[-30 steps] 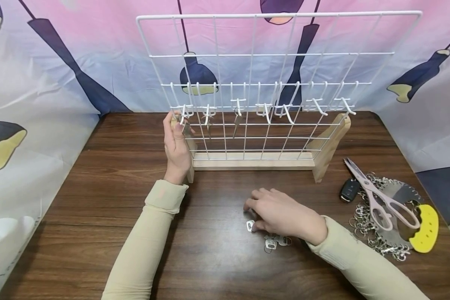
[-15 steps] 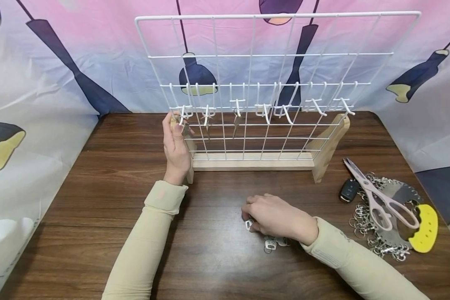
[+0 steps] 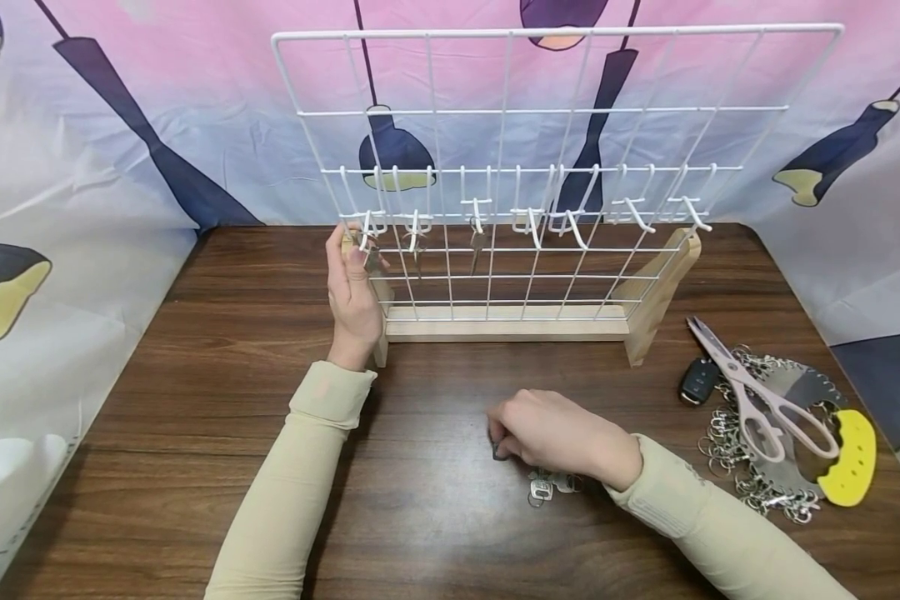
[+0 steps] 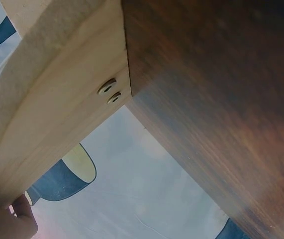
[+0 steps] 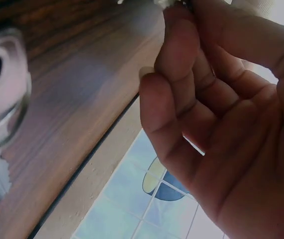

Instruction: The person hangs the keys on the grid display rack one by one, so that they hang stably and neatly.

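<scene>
Two hands work over a wooden table (image 3: pixel 195 400). Nearest the viewer, a small pile of keys (image 3: pixel 549 485) lies on the table, just in front of the right hand (image 3: pixel 558 433). That hand has its fingers curled and pinches one key (image 3: pixel 497 451) at the fingertips, low over the table beside the pile. Beyond it stands a wire rack (image 3: pixel 540 167) on a wooden base (image 3: pixel 506 322). At the rack's left end, the left hand (image 3: pixel 352 287) is raised, its fingers pinching a key (image 3: pixel 367 250) hanging on the leftmost hook (image 3: pixel 367 223). Right of the rack lie scissors (image 3: pixel 757 392) on a heap of key rings (image 3: pixel 727 442), with a car key (image 3: pixel 697 380) beside them.
</scene>
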`<state>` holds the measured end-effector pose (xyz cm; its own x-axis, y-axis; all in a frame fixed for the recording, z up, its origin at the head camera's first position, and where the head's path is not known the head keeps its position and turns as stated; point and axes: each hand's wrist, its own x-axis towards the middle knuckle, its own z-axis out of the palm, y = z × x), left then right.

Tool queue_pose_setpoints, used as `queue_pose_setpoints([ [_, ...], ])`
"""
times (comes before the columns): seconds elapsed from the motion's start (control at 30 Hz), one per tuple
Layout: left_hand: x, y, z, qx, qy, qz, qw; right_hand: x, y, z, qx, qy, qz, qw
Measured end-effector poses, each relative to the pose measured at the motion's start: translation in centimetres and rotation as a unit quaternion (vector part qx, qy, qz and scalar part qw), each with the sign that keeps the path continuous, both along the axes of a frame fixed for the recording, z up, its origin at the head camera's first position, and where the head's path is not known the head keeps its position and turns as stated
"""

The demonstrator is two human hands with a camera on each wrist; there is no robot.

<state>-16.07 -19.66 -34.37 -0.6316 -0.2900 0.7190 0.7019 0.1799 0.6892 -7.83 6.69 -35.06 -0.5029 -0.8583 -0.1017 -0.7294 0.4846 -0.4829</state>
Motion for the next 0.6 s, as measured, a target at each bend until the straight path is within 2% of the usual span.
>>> queue_pose_setpoints([
  [0.17,0.1,0.1,0.0,0.002,-0.001,-0.002,1.0,-0.2,0.2,0.3,-0.001,0.012,-0.002,1.0],
  [0.43,0.1,0.1,0.0,0.0,-0.001,-0.003,1.0,-0.4,0.6,0.8,-0.016,0.08,0.0,0.997],
  [0.5,0.1,0.1,0.0,0.004,0.0,-0.004,1.0,-0.6,0.8,1.1,-0.019,0.075,-0.007,0.997],
  [0.6,0.0,0.1,0.1,0.005,0.0,-0.002,1.0,-0.9,1.1,1.7,-0.038,0.044,-0.025,0.998],
])
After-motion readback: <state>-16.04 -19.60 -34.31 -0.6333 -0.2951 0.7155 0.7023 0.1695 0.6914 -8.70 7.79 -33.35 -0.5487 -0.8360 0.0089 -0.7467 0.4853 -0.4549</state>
